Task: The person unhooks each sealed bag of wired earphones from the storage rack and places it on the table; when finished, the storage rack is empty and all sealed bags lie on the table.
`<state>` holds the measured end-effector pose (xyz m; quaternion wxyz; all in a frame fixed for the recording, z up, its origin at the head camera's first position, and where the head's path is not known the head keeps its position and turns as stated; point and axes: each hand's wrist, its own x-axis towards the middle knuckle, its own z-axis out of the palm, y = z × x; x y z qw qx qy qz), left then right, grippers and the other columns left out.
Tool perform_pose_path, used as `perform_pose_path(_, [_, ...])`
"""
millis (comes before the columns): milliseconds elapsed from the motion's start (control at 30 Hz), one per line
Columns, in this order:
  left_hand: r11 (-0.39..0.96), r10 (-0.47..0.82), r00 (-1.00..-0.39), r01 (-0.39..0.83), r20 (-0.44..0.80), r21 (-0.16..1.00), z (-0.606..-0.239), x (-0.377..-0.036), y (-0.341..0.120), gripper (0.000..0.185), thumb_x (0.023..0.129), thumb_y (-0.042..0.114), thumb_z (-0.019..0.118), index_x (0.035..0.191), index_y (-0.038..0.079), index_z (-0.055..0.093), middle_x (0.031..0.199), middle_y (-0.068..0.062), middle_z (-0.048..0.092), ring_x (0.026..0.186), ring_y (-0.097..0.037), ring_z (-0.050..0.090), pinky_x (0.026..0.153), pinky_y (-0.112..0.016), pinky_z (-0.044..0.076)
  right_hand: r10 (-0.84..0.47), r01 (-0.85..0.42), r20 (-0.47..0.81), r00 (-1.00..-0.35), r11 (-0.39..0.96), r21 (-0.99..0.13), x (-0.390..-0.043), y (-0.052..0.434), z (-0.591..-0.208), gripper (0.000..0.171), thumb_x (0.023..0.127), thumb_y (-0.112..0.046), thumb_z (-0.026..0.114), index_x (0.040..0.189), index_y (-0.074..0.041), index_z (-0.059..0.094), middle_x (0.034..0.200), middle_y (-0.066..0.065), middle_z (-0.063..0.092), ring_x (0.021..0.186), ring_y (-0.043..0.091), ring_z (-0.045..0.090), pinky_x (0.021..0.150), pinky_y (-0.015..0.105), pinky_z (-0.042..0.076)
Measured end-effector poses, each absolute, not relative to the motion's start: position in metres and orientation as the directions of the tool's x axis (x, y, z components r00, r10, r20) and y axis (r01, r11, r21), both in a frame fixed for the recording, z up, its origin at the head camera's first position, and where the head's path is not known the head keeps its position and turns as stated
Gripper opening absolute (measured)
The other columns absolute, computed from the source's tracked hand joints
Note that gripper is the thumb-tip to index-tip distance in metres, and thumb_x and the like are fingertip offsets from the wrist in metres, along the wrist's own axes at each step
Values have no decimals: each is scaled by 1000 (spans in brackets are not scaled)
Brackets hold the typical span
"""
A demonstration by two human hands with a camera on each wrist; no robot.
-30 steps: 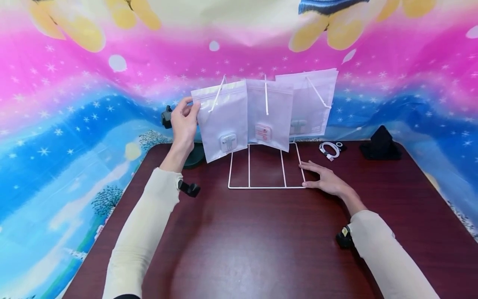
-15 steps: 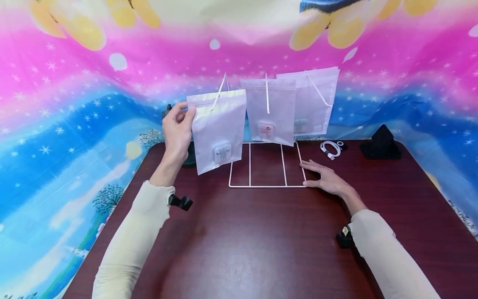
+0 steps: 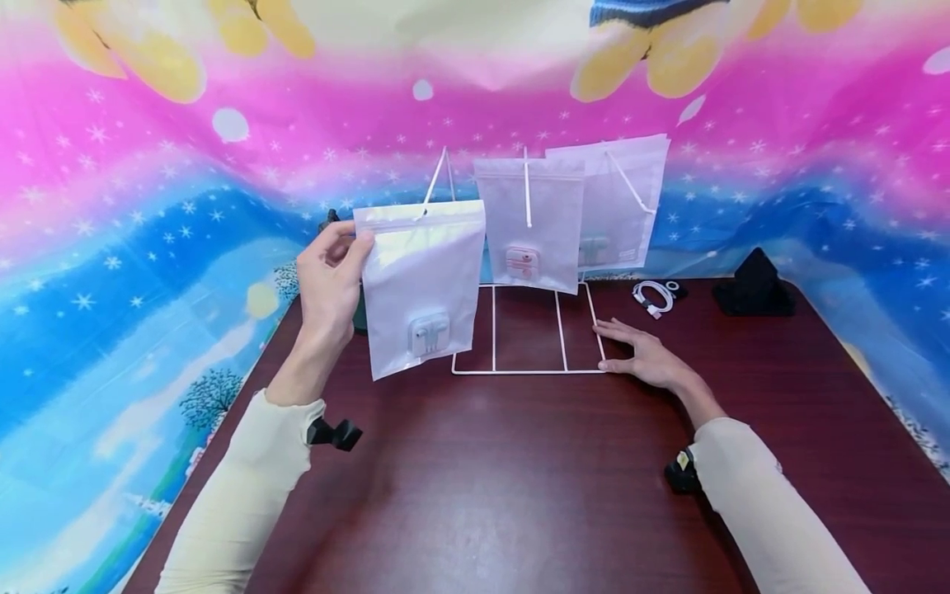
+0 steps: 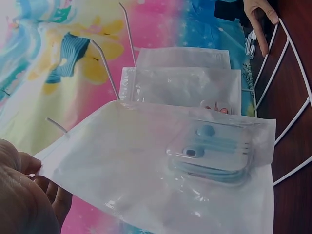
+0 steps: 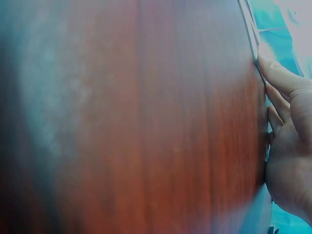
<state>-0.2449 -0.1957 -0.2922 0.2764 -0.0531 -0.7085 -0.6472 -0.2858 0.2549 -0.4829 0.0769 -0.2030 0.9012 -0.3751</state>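
Observation:
My left hand (image 3: 326,285) pinches the upper left corner of a white zip bag (image 3: 419,280). Through its front shows a clear case of white earphones (image 3: 430,334), also visible in the left wrist view. The bag's top hole is at the tip of the left hook (image 3: 435,177) of a white wire rack (image 3: 527,372); I cannot tell whether the hook still passes through. A middle bag (image 3: 530,210) with red-and-white earphones and a right bag (image 3: 623,198) hang on the other hooks. My right hand (image 3: 646,355) touches the rack base's right side, fingers extended.
Behind the rack's right side lies a coiled white cable (image 3: 653,298) on the dark wooden table (image 3: 519,478). A black stand (image 3: 755,285) is at the back right corner. A dark object behind the left hand is mostly hidden. A printed cloth backdrop (image 3: 185,148) surrounds the table.
My left hand has drawn the left bag toward me, down and slightly left, along the hook to its tip. It now hangs apart from the middle bag. The right hand stays put.

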Motion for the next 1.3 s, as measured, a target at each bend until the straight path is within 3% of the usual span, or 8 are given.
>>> perform_pose_path(467, [44,-277,-811,526,516,850,-283,-222,-197,14,96,13,75,108,6,79,86,-1,73,77,-16,65,66,-28,53,-414,-316,31,-910,641,-699,-284,255,-483,74,95,-30,78,158,-9,45,168,20,28,158,39,16,121,66,17])
perform_pose_path(900, [29,-321,-768,576,554,817,-279,-195,-206,17,93,6,78,108,-2,79,89,-4,78,74,-14,68,64,-24,54,-414,-309,17,-910,651,-694,-285,254,-484,74,96,-31,77,159,-11,44,169,18,27,159,37,15,121,66,16])
perform_pose_path(1100, [11,-360,-817,479,450,878,-292,-186,-225,20,93,8,78,111,-2,78,93,-6,79,79,-16,71,63,-24,58,-413,-306,17,-911,647,-699,-286,253,-484,74,95,-31,78,158,-10,44,169,18,28,159,37,15,121,66,16])
perform_pose_path(1300, [-29,-380,-895,265,235,964,-317,-191,-240,21,94,12,78,114,5,77,101,-1,77,93,-13,69,66,-23,58,-404,-313,33,-914,653,-689,-287,254,-485,74,95,-29,78,157,-9,45,168,19,29,158,38,16,121,67,15])
